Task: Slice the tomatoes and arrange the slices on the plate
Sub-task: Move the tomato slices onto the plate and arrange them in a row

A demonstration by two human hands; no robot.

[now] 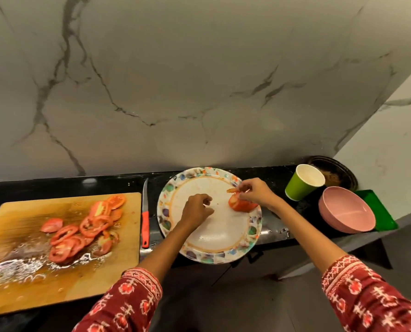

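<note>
Head view: right hand (256,191) pinches tomato slice (233,190) over plate (209,254).

cutting board (118,279): left edge cropped | dark pan (338,171): behind cup (304,182)

Dim warm light, wet glare on board (118,255), wide-angle edge warp.
</note>
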